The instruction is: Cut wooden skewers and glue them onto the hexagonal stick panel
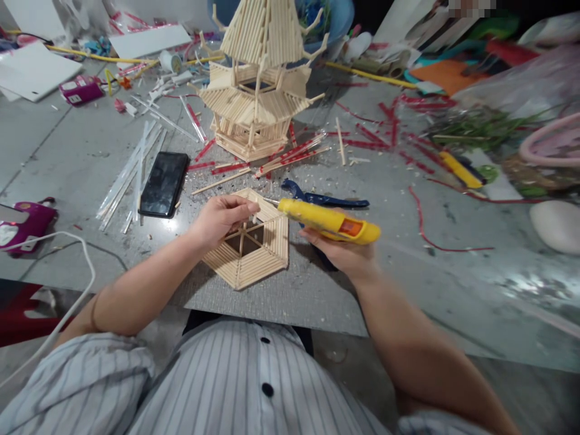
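Note:
A flat hexagonal frame of wooden sticks [260, 257] lies near the table's front edge. My left hand [222, 219] rests on its upper left part, fingers pinched on a short stick at the frame's top. My right hand [344, 254] grips a yellow glue gun [328, 221], its metal tip pointing left at the pinched stick. Behind stands a tall tiered stick pagoda [258, 78].
A black phone [164, 183] lies left of the frame, beside clear glue sticks [131, 169]. Blue pliers [324, 197] sit behind the glue gun. Loose wooden and red sticks [290, 156] litter the grey table [453, 266]. A magenta tool [27, 220] with a white cable lies at far left.

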### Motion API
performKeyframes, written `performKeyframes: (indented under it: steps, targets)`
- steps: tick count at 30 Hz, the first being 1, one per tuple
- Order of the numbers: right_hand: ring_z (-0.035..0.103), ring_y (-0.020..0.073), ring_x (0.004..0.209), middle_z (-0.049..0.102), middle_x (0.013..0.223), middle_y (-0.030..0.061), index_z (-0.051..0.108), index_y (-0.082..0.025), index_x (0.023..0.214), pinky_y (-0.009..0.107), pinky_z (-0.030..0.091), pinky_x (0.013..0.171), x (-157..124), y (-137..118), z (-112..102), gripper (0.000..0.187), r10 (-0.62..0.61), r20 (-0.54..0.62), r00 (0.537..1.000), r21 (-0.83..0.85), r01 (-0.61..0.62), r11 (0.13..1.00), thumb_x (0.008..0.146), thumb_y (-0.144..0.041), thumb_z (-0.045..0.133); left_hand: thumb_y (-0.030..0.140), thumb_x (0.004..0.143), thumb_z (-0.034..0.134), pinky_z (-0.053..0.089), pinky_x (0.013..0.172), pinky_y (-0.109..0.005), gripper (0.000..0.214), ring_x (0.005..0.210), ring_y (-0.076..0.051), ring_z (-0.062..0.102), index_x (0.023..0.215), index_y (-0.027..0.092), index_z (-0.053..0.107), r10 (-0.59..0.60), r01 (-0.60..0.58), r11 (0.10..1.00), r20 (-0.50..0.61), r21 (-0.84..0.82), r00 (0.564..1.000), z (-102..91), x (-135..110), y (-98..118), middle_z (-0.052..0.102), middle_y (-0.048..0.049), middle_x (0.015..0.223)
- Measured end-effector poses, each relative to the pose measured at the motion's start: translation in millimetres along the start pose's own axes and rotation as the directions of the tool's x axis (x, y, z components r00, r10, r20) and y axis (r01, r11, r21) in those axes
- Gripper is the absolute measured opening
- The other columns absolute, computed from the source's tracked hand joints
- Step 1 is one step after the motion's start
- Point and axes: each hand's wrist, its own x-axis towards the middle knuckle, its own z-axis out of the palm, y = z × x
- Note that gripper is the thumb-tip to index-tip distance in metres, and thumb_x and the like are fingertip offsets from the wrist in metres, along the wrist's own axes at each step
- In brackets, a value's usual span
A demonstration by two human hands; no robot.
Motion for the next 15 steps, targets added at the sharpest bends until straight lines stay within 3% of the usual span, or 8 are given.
performKeyframes:
  steps: [6, 15]
  targets:
    - [0.068, 0.0212, 0.069, 0.070, 0.074, 0.0018, 0.067, -0.024, 0.077, 0.038, 0.061, 0.065, 4.0, 0.1, -5.1, 0.023, 0.194, 0.118, 0.974, 0.194, -0.214, 0.957, 0.072, -0.045, 0.073, 0.037, 0.062, 0.077, 0.027, 0.045, -0.020, 0.025, 0.045, -0.003, 0.037, 0.066, 0.015, 0.066, 0.019, -0.015, 0.987, -0.020, 0.158, 1.000, 2.8, -4.1, 1.2, 0.046, 0.0068, 0.047]
    - [0.070, 0.0228, 0.072, 0.072, 0.077, 0.0003, 0.070, -0.028, 0.079, 0.042, 0.062, 0.067, 1.8, 5.5, -2.7, 0.025, 0.217, 0.081, 0.973, 0.186, -0.228, 0.956, 0.063, -0.046, 0.078, 0.038, 0.066, 0.075, 0.029, 0.045, -0.019, 0.025, 0.046, -0.004, 0.038, 0.068, 0.015, 0.067, 0.054, -0.053, 0.968, 0.003, 0.245, 0.999, 2.4, -5.1, 1.9, 0.046, 0.0070, 0.048]
